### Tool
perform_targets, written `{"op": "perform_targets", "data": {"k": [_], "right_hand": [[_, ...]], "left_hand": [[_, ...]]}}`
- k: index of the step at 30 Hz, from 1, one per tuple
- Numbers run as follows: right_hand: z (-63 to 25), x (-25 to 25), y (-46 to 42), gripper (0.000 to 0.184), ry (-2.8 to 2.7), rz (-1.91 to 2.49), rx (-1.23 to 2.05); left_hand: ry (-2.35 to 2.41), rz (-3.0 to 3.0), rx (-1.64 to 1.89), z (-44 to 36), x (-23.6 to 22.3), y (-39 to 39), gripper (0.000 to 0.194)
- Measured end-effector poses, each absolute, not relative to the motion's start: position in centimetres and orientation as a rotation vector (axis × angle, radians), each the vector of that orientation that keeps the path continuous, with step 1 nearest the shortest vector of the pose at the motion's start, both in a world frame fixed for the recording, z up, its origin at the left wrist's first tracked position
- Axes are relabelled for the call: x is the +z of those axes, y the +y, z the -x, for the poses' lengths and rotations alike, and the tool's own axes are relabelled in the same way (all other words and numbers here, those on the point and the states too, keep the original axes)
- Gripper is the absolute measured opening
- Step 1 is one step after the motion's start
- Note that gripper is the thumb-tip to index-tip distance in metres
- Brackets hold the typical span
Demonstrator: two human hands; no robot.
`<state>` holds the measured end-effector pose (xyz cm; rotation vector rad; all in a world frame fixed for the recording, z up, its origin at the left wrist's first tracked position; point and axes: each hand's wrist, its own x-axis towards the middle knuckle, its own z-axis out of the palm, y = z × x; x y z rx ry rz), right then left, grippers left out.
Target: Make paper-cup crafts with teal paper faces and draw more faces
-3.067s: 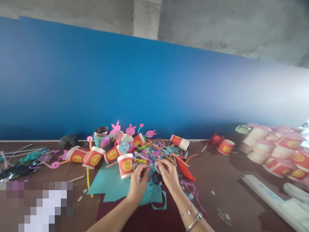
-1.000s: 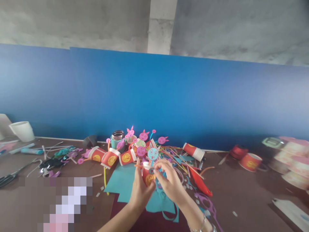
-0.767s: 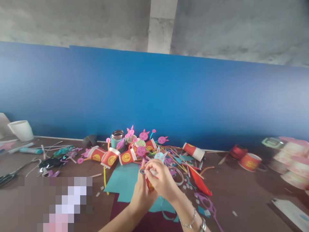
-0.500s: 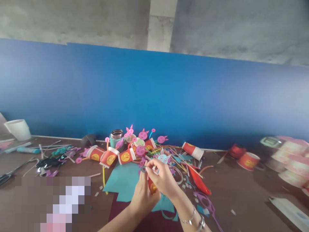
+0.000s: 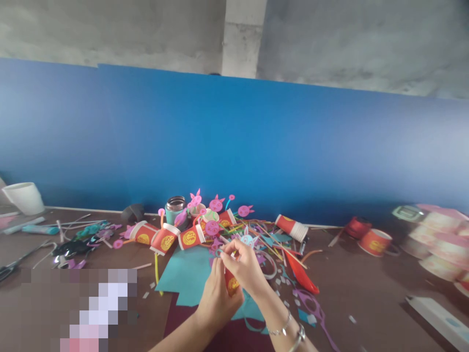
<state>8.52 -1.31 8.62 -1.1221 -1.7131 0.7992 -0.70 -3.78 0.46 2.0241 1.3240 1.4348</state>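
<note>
My left hand (image 5: 217, 298) is wrapped round a red paper cup (image 5: 233, 284) with a yellow print, and most of the cup is hidden behind the fingers. Just above it, my right hand (image 5: 245, 268) has its thumb and fingers pinched on a small teal round piece (image 5: 219, 252); its exact kind is too small to make out. The hands touch or nearly touch. Under and behind them lie teal paper sheets (image 5: 183, 276). Beyond, pink paper cutouts with pointed ears (image 5: 216, 203) stick up among several red paper cups (image 5: 165, 239) lying on their sides.
A steel-rimmed teal flask (image 5: 175, 211) stands at the back. Scissors (image 5: 14, 266) lie far left. On the right are a red balloon-like piece (image 5: 305, 277), a stack of paper cups (image 5: 293, 228), a red cup (image 5: 375, 243) and a white box (image 5: 439, 322). Paper scraps dot the brown table.
The view has shifted very slightly. My right hand stays pinched by the cup, with only a small movement of its fingers; my left hand keeps its grip.
</note>
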Motion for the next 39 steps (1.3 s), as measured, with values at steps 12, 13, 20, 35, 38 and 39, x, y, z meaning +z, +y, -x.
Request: {"op": "perform_targets", "data": {"k": [12,13,20,35,38,39], "right_hand": [[-9.4,8.4,-0.6,0.011,-1.589,1.07,1.103],[-9.4,8.4,-0.6,0.011,-1.576,1.061,1.128],[-9.1,8.0,-0.4,0.012,-1.472,1.019,1.16],[-8.6,8.8,-1.2,0.028,-1.574,0.985,0.982],[-8.7,8.9,-1.2,0.028,-1.598,1.0,0.991],[-8.7,8.9,-1.2,0.029,-1.607,1.005,1.01]], "left_hand": [[1.352,-2.029,1.402,0.8,0.3,-3.8,0.066],[1.35,-2.044,1.41,0.8,0.3,-3.8,0.067],[1.369,-2.109,1.442,0.8,-0.3,-3.7,0.066],[1.336,-2.139,1.447,0.9,-0.6,-3.6,0.069],[1.336,-2.135,1.441,1.0,-0.5,-3.6,0.071],[1.337,-2.139,1.435,1.0,-0.4,-3.6,0.072]]}}
